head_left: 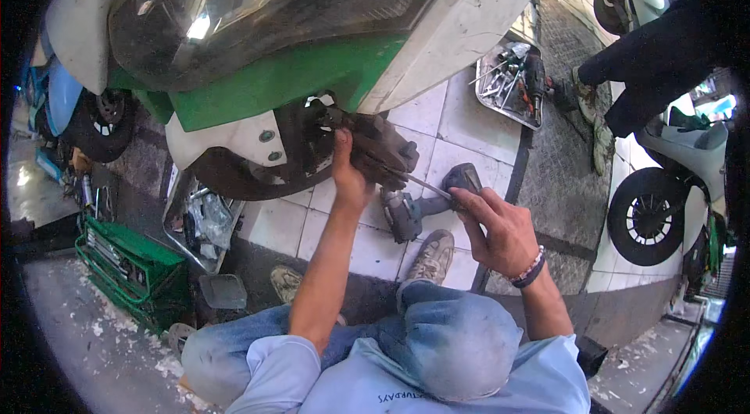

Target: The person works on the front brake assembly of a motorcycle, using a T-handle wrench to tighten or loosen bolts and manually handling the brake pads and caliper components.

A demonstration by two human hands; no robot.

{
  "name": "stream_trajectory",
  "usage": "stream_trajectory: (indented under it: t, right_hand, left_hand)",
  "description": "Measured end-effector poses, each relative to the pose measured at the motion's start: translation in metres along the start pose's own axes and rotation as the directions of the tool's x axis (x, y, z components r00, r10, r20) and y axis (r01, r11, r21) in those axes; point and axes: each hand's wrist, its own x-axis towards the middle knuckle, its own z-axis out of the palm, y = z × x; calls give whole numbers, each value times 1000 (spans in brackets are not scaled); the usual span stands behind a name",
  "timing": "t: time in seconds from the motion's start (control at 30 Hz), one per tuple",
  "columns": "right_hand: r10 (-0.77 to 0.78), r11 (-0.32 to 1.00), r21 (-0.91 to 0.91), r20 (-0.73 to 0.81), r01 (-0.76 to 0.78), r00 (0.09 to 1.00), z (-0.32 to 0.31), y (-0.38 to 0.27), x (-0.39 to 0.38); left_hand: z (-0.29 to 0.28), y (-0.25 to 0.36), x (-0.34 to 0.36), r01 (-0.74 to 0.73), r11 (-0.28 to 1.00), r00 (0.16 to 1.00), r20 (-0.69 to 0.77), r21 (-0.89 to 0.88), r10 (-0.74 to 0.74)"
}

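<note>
In front of me stands a white and green scooter (289,82), its front wheel (258,176) partly hidden under the bodywork. Beside that wheel my left hand (349,172) grips a dark, grimy brake caliper (383,150), thumb up along its near side. My right hand (500,230) is closed round a screwdriver (428,186), whose thin metal shaft points left to the caliper. Its handle is hidden in my fingers, and I cannot tell whether the tip is inserted or just touching. A cordless impact wrench (406,215) lies on the tiles beneath my hands.
A metal tray of tools (509,82) lies at the right rear, and another tray (195,219) holds plastic-wrapped parts at left. A green toolbox (129,269) stands open nearby. Another person's dark-clothed leg (641,74) and a parked scooter (648,215) are at right.
</note>
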Motion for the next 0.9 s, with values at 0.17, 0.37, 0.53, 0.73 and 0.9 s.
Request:
stream_trajectory:
  t: [0.17,0.37,0.53,0.73,0.9]
  right_hand:
    - [37,995,89,3,-37,999,3,-13,8]
    - [153,604,683,407,-411,901,4,-5,31]
    - [57,-181,580,813,-794,580,23,-10,31]
    - [57,-449,646,711,-618,701,38,-27,9]
    - [102,-453,675,688,-582,718,50,-35,5]
  left_hand:
    - [4,20,16,-10,1000,966,259,6,8]
    - [-18,26,19,70,994,956,279,86,-91]
    - [-28,10,21,-21,999,992,126,37,17]
    - [-13,3,21,-53,997,999,-6,55,53]
    - [-11,6,26,-80,994,988,135,70,70]
